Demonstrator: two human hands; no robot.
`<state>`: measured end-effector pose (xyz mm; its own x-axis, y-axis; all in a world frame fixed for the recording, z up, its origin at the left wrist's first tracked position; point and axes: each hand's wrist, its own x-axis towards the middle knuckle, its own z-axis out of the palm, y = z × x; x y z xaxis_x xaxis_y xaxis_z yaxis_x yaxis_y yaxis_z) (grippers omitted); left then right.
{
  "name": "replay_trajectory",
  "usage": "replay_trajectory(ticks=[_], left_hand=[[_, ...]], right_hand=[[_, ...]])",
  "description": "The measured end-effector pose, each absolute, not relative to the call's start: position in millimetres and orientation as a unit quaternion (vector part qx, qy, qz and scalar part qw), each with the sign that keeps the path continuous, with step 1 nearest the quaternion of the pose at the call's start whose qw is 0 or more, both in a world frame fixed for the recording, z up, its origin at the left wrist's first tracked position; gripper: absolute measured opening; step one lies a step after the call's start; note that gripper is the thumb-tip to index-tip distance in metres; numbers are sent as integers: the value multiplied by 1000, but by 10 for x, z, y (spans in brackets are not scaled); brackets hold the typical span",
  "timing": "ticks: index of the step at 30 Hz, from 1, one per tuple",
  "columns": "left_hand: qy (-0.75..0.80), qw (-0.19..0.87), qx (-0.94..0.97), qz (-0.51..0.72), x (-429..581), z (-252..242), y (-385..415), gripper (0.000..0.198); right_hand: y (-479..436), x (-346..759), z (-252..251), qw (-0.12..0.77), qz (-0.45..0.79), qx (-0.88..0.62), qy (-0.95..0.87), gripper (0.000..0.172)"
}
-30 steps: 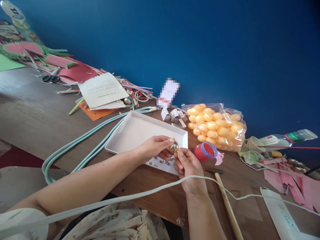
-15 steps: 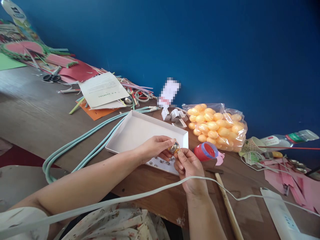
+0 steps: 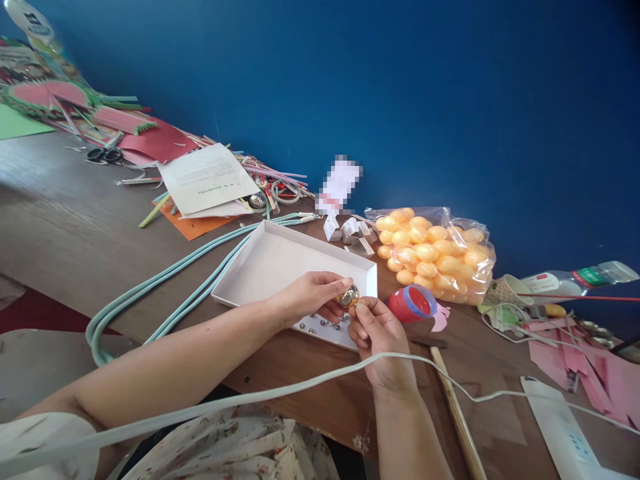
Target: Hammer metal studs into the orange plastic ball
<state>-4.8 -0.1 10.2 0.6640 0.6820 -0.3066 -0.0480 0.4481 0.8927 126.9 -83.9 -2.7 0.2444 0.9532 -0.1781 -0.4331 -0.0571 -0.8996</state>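
Note:
A small shiny silver-and-orange ball (image 3: 349,295) is pinched between the thumb and fingers of my left hand (image 3: 320,293), just above the near right part of a shallow white box lid (image 3: 295,257). My right hand (image 3: 377,327) is closed, with thumb and forefinger pressed together at the ball's right edge. Whatever those fingertips may hold is too small to make out. Several small silver beads (image 3: 311,331) lie in the lid beneath my hands, partly hidden by them. A red cup with a blue rim (image 3: 411,304) lies tipped just right of my right hand.
Behind the cup sits a clear bag of orange balls (image 3: 433,253). A white cable (image 3: 240,397) crosses in front of my wrists. Pale green cords (image 3: 165,280) loop left of the lid. A wooden-handled tool (image 3: 457,407) and a power strip (image 3: 563,427) lie at right.

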Motion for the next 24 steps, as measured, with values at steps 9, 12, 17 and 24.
replay_trajectory(ticks=[9, 12, 17, 24], left_hand=[[345, 774, 478, 233, -50, 122, -2, 58], [346, 773, 479, 233, -45, 112, 3, 58], [347, 767, 486, 234, -43, 95, 4, 55], [340, 771, 483, 238, -51, 109, -1, 56]], right_hand=[[-838, 1272, -9, 622, 545, -486, -282, 17], [-840, 1273, -19, 620, 546, -487, -284, 17], [-839, 1268, -28, 623, 546, -482, -285, 16], [-840, 1258, -29, 630, 537, -485, -284, 17]])
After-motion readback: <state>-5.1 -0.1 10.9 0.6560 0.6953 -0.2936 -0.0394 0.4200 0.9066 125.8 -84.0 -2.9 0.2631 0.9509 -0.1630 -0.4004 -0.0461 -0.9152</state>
